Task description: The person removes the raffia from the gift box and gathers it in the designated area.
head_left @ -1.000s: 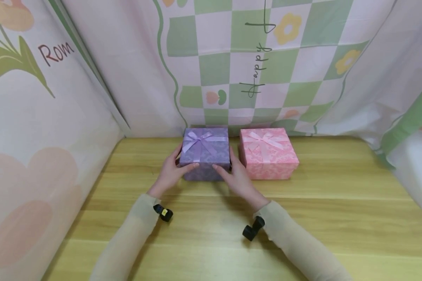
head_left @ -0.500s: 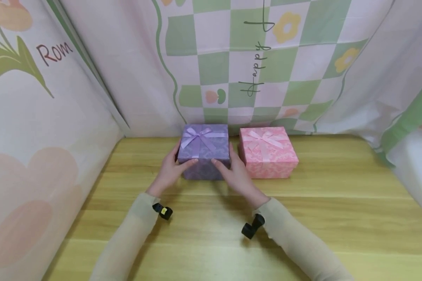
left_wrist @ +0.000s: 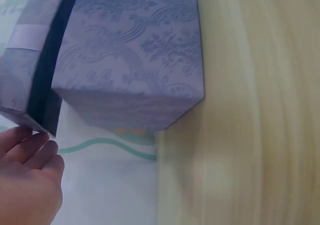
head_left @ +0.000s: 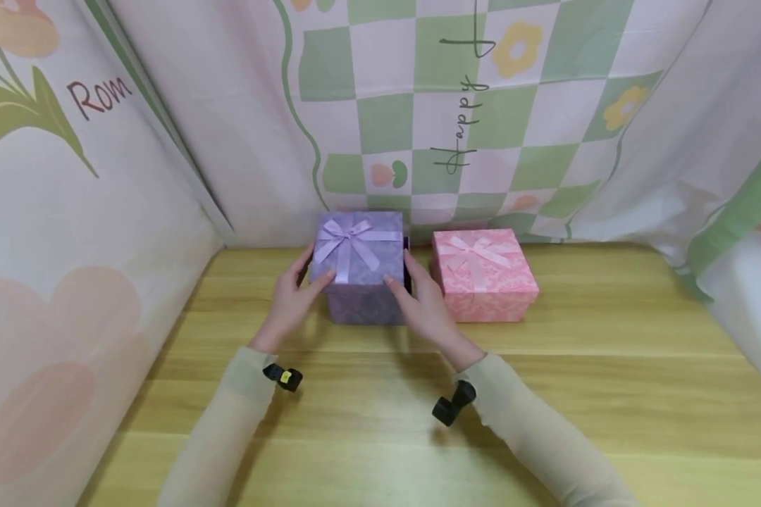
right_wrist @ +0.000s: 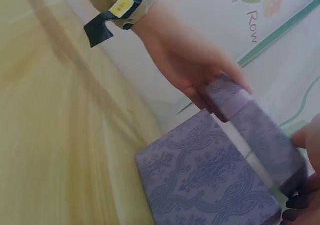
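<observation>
A purple patterned lid (head_left: 380,271) with a lilac ribbon bow hangs raised and shifted left over its purple box base (head_left: 364,306). My left hand (head_left: 289,299) holds the lid's left side, thumb on its front edge. On the opposite side my right hand (head_left: 431,310) grips the lid, thumb also in front. The left wrist view shows a gap between the lid (left_wrist: 22,70) and the base (left_wrist: 135,45), which stays on the table. From the right wrist, the lid (right_wrist: 260,135) likewise appears apart from the base (right_wrist: 205,170). The base's inside is hidden.
A pink gift box (head_left: 482,306) with its bow-topped lid on stands just right of my right hand. Behind both boxes hangs a green-and-white checked curtain (head_left: 387,123). The wooden table (head_left: 361,436) stretches in front; a printed cloth wall (head_left: 70,232) borders it on the left.
The purple lid has come up off its base and moved slightly left, with both hands holding it. The base and the pink box have stayed in place.
</observation>
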A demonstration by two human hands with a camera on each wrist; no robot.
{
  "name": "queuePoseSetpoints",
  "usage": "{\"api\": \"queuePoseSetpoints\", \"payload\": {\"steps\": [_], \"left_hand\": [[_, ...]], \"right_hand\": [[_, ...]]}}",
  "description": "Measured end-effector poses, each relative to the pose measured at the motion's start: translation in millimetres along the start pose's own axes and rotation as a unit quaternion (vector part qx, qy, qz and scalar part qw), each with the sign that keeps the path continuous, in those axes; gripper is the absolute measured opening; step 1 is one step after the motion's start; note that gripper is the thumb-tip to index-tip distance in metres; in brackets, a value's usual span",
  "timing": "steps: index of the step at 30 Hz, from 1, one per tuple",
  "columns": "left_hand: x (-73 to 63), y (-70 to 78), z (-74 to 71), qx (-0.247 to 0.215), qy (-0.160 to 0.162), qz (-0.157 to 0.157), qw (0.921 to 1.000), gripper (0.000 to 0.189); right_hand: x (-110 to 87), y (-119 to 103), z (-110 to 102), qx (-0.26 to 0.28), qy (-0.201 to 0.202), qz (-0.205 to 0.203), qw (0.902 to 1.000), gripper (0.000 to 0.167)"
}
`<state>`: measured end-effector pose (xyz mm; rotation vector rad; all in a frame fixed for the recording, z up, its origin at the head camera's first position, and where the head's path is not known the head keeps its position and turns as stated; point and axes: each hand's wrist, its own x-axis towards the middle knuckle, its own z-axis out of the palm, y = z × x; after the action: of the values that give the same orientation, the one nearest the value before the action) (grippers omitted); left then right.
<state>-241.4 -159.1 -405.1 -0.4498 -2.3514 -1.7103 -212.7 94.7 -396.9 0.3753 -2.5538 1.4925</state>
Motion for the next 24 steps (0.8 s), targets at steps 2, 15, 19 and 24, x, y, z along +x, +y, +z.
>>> {"api": "queuePoseSetpoints", "payload": {"steps": [2,15,19,24], "left_hand": [[0.4,1.7,-3.0,0.011,0.009,0.007,0.9999,0.073],[6.1,10.4,-6.6,0.047,0.1,0.064,0.9918,0.08],[0.7,33.4,-5.5,0.018,0.111,0.065,0.9915,0.075],[-5.3,54.1,-5.6,-0.02,0.124,0.069,0.9897,0.061]], "right_hand": [[2.4,-1,-2,-0.005,0.005,-0.021,0.9997,0.071],[12.9,-14,-2,0.032,0.016,-0.046,0.9983,0.07],[14.5,-16,-1,0.055,0.011,-0.027,0.9981,0.073],[16.4,-18,1,0.119,-0.001,-0.004,0.9929,0.071]]}}
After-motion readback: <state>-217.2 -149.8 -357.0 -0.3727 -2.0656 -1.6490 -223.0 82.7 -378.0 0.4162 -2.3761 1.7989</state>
